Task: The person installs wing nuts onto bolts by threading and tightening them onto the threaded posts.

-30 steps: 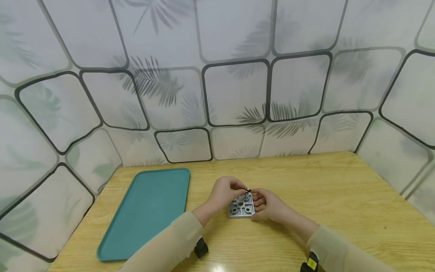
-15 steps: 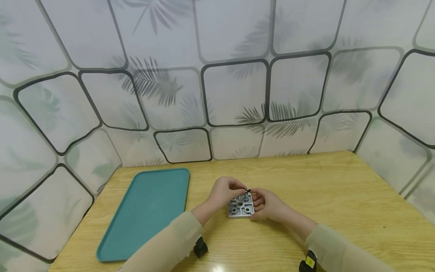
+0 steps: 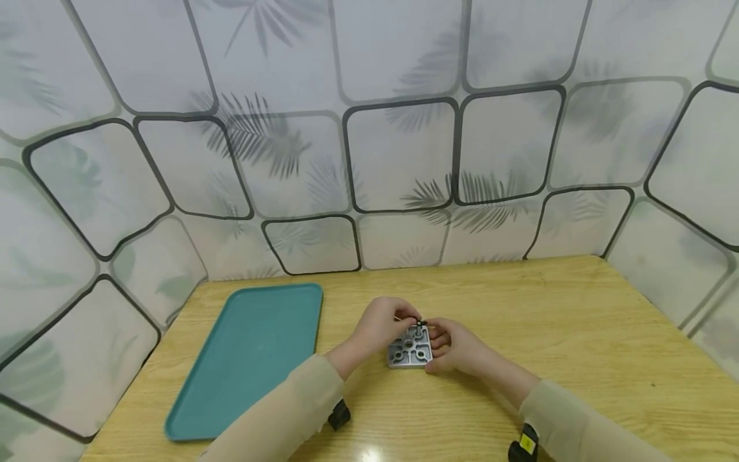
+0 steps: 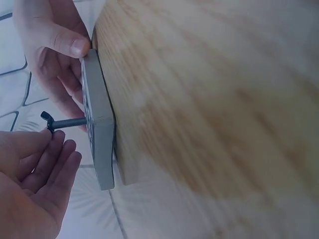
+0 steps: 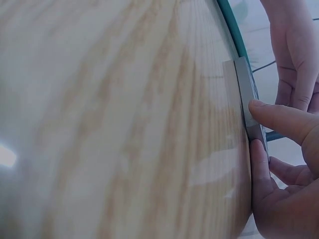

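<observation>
A square grey metal plate (image 3: pixel 410 356) with several round holes and raised ribs lies on the table in front of me. Out of its far right corner stands a black wing screw (image 4: pixel 70 122), upright, its threaded shank partly exposed above the plate. My left hand (image 3: pixel 381 324) pinches the screw's winged head between thumb and fingertips. From the right side, my right hand (image 3: pixel 458 350) steadies the plate, thumb at the near corner and fingers along the edge; in the right wrist view that thumb and the fingers meet the plate's side (image 5: pixel 244 84). The screw's tip is hidden inside the plate.
To the left lies a shallow teal tray (image 3: pixel 254 359) with a raised rim. The wooden table (image 3: pixel 548 321) runs back to a patterned cloth wall (image 3: pixel 404 160), and similar cloth stands at both sides. A black wrist device (image 3: pixel 339 414) sits under each sleeve.
My left fingers have shifted slightly at the wing screw's head. The plate and my right hand stay in place.
</observation>
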The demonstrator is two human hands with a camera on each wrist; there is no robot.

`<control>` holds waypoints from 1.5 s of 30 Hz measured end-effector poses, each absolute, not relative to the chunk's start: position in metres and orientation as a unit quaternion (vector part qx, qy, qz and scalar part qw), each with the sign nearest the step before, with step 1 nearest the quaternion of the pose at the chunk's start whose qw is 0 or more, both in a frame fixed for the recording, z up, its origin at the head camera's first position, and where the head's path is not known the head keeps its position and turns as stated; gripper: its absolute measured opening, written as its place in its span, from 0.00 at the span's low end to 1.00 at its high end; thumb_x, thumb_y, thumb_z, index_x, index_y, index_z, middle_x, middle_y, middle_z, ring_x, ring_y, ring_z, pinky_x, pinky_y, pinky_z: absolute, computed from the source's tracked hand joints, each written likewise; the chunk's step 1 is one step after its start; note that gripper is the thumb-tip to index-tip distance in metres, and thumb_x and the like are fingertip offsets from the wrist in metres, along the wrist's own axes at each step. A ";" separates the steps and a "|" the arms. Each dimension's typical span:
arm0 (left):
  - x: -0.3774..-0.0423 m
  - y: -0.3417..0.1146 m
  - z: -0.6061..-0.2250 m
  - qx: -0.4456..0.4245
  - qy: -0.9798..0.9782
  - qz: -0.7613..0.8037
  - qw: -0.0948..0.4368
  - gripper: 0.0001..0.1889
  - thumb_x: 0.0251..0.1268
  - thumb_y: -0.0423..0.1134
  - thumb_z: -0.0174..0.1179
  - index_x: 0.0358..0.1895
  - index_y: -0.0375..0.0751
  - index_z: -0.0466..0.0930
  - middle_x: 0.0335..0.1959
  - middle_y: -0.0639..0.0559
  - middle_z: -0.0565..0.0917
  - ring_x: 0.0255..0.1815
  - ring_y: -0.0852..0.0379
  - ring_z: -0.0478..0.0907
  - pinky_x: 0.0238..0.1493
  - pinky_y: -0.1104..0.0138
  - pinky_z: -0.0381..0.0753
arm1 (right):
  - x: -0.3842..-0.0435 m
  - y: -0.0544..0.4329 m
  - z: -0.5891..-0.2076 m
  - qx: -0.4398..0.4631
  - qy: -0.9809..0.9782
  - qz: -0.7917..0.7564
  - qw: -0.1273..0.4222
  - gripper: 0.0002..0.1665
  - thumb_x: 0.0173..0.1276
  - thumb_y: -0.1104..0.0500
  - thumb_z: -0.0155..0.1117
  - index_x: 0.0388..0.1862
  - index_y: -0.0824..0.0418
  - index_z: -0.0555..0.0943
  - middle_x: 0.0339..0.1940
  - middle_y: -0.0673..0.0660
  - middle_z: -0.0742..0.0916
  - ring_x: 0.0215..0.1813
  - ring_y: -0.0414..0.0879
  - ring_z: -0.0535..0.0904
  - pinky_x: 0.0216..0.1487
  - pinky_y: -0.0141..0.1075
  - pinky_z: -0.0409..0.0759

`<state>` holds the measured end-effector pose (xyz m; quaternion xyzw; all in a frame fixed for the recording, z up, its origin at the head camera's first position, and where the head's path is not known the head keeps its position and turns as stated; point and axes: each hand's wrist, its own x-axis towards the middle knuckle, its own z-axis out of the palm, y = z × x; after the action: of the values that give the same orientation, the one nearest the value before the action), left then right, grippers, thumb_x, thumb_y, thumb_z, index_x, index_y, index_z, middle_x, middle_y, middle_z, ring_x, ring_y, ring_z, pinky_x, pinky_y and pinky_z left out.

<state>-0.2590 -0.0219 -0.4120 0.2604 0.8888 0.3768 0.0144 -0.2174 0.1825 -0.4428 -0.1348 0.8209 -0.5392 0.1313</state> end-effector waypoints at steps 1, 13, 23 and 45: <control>-0.259 -0.022 -0.412 0.260 0.888 0.378 0.015 0.06 0.74 0.30 0.66 0.43 0.42 0.93 0.41 0.50 0.93 0.46 0.54 0.89 0.49 0.63 0.87 | -0.217 0.182 -0.443 -0.135 0.820 -0.540 0.131 0.54 0.50 0.77 0.81 0.75 0.82 0.63 0.51 0.66 0.80 0.50 0.50 0.80 0.48 0.33 0.85; -0.259 -0.024 -0.413 0.238 0.879 0.411 0.044 0.05 0.72 0.32 0.69 0.44 0.43 0.93 0.41 0.50 0.92 0.44 0.56 0.87 0.45 0.67 0.85 | -0.218 0.183 -0.444 -0.138 0.818 -0.542 0.135 0.55 0.52 0.76 0.81 0.76 0.81 0.62 0.52 0.66 0.80 0.50 0.49 0.80 0.49 0.33 0.85; -0.262 -0.021 -0.418 0.223 0.864 0.447 0.067 0.05 0.69 0.33 0.72 0.44 0.41 0.93 0.39 0.49 0.92 0.37 0.64 0.83 0.41 0.71 0.82 | -0.217 0.183 -0.442 -0.141 0.815 -0.546 0.134 0.54 0.51 0.77 0.80 0.75 0.83 0.62 0.51 0.66 0.81 0.50 0.50 0.81 0.49 0.34 0.86; -0.266 -0.023 -0.424 0.210 0.831 0.496 0.135 0.08 0.75 0.31 0.65 0.50 0.36 0.91 0.50 0.43 0.91 0.49 0.58 0.85 0.56 0.65 0.84 | -0.217 0.181 -0.442 -0.134 0.819 -0.542 0.133 0.55 0.51 0.76 0.82 0.75 0.82 0.63 0.52 0.66 0.81 0.51 0.49 0.81 0.50 0.32 0.85</control>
<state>-0.2665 -0.0234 -0.4244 0.2102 0.8313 0.4965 0.1352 -0.2172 0.1812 -0.4425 -0.1340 0.8189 -0.5419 0.1335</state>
